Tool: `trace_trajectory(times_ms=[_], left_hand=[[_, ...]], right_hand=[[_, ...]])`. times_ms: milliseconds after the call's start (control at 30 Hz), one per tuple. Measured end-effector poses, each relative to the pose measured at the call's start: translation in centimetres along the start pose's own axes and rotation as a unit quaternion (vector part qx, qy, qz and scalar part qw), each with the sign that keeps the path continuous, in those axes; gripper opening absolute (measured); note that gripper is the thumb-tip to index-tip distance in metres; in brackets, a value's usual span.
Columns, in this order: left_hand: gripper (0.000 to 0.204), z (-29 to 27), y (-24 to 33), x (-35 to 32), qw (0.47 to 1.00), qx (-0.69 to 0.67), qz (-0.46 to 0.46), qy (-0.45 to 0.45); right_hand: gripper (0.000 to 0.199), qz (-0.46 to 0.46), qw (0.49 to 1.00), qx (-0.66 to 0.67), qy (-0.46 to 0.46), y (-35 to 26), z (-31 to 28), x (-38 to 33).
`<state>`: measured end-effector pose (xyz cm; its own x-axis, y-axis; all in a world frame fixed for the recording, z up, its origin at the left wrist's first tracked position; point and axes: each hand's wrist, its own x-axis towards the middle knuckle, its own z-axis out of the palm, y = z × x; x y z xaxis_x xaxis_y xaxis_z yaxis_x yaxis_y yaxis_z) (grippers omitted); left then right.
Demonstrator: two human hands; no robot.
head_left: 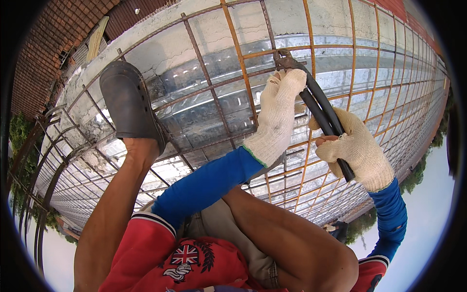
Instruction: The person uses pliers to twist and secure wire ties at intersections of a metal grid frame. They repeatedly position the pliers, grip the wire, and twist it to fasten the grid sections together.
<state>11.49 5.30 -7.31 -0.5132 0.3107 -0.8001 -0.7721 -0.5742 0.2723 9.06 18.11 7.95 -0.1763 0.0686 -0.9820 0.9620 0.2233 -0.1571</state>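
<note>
A pair of tying pincers (321,109) with long black handles slants across the upper middle. Their dark jaws (287,59) are at a crossing of rusty rebar (311,47). My right hand (362,151), in a cream knitted glove, is closed around the handles toward their lower end. Beside the jaws is my left hand (279,107), gloved the same way. Its fingers are bent and pressed together close to the crossing, and whatever they pinch is too small or hidden to make out.
Rebar mesh spreads over shiny metal decking (194,102) and a rough concrete edge (170,36). My foot in a black clog (126,100) rests on the mesh at left. Bent bars (44,180) rise at the far left, near a tiled roof (53,44). Another person (338,228) is behind.
</note>
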Motion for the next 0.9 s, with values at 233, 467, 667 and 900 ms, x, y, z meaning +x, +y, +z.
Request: trace_trajectory(times_ms=[233, 467, 667, 900], left_hand=[[0.040, 0.0, -1.3, 2.1, 0.998, -0.006, -0.048, -0.037], [0.047, 2.8, -1.1, 0.8, 0.997, 0.021, -0.080, 0.001], [0.048, 4.8, -1.6, -0.2, 0.999, 0.015, -0.029, 0.033], [0.045, 5.2, -2.4, -1.8, 0.996, 0.068, -0.046, 0.018]], right_hand=[[0.051, 0.028, 1.000, -0.011, -0.002, -0.8, -0.4, -0.2], [0.054, 0.036, 0.996, -0.083, 0.020, -1.8, -2.1, 0.0], [0.065, -0.253, 0.805, -0.495, 0.208, 2.3, -1.2, 0.0], [0.028, -0.245, 0.720, -0.609, 0.228, 4.7, -2.7, 0.9]])
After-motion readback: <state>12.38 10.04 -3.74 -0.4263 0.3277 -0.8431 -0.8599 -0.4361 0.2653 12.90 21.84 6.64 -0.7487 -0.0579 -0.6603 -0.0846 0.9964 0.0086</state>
